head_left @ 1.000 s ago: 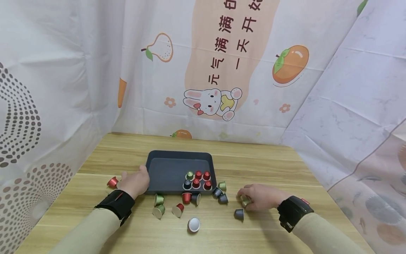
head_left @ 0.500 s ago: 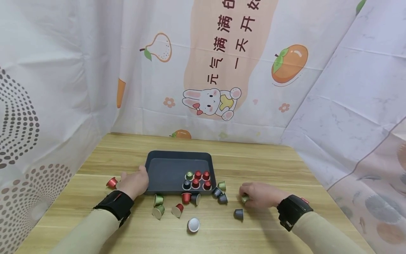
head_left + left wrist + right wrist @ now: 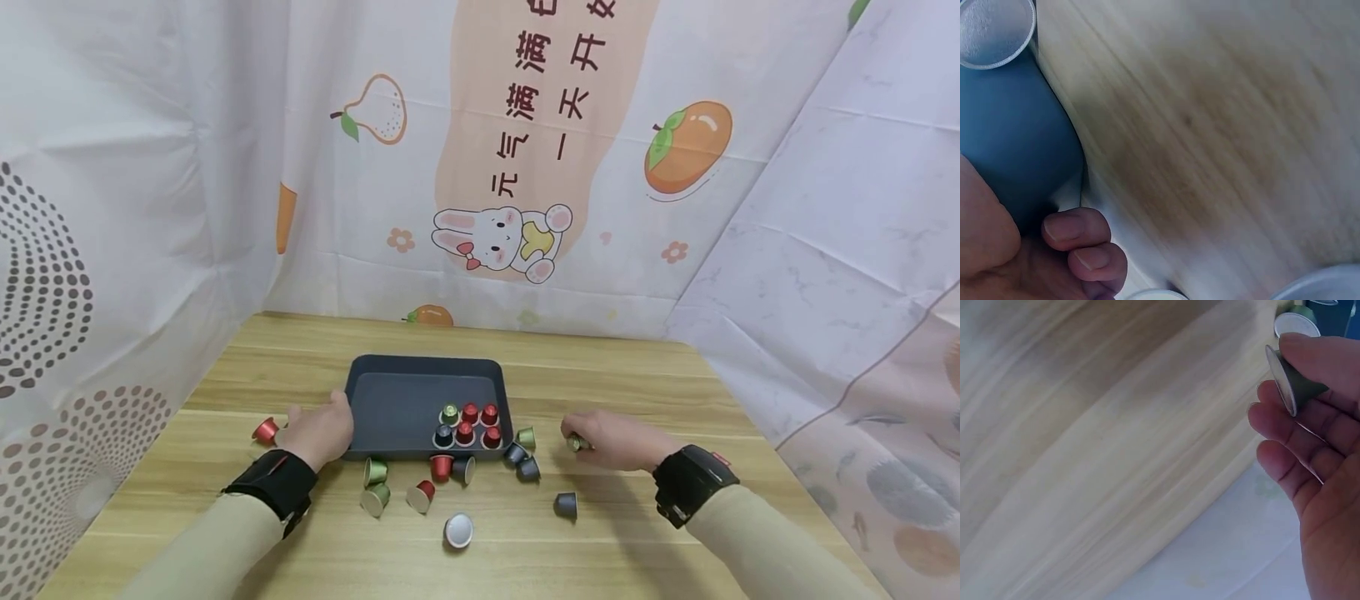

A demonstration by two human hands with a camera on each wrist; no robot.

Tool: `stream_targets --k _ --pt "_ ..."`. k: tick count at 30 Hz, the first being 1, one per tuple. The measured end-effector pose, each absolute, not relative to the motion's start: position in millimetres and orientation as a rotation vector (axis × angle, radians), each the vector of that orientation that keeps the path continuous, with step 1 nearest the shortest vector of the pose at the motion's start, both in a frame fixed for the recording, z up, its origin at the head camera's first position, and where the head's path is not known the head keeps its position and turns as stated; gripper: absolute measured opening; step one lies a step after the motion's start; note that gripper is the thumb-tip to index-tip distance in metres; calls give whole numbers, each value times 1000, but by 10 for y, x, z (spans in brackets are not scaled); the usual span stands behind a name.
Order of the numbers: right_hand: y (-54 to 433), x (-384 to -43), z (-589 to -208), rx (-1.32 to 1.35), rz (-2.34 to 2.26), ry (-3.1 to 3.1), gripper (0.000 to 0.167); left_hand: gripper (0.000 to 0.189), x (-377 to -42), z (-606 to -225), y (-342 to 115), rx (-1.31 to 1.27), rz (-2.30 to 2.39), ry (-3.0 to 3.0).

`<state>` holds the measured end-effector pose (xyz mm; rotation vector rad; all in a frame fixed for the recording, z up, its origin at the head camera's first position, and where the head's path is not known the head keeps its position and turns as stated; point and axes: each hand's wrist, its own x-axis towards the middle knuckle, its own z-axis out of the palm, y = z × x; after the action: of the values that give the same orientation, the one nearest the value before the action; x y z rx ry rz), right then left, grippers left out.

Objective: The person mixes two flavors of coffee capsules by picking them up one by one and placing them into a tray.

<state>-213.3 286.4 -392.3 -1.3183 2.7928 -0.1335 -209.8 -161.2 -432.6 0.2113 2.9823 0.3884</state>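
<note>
My right hand [image 3: 615, 440] pinches a green coffee capsule [image 3: 1300, 384] between thumb and fingers, just over the table right of the dark tray [image 3: 401, 404]. Its pale foil rim faces away from the palm in the right wrist view. At the tray's near left corner, my left hand [image 3: 318, 431] grips the edge, the corner running between thumb and curled fingers [image 3: 1079, 226]. Inside the tray, two short rows of capsules stand foil down at the near right: a green one [image 3: 449, 414], a dark one [image 3: 443, 436] and several red ones [image 3: 465, 433].
Loose capsules lie along the tray's near side, among them green [image 3: 376, 498], red [image 3: 422, 496] and dark grey [image 3: 528, 469] ones. A white-topped capsule [image 3: 459, 531] is nearest the front. One red capsule [image 3: 266, 431] lies beside my left hand. Printed curtains [image 3: 525, 314] border the table.
My right hand has picked up the green capsule from the table and lifted it slightly, moving a little away from me. My left hand stays at the tray's corner.
</note>
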Motion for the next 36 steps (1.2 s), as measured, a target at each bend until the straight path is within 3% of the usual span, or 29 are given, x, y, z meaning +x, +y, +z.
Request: stream_targets --k 19,26,36 --pt "2661 -2268 -3621 -1344 -134 2848 17 30 -2034 -4339 -1455 324 310 3105" --pt "2542 -2328 -3473 -1480 -106 2866 19 32 -2017 -4341 -1425 343 308 3117" --pt "2359 -2415 -3339 -1451 -61 2823 17 44 -2050 -4305 -1390 236 435 2991"
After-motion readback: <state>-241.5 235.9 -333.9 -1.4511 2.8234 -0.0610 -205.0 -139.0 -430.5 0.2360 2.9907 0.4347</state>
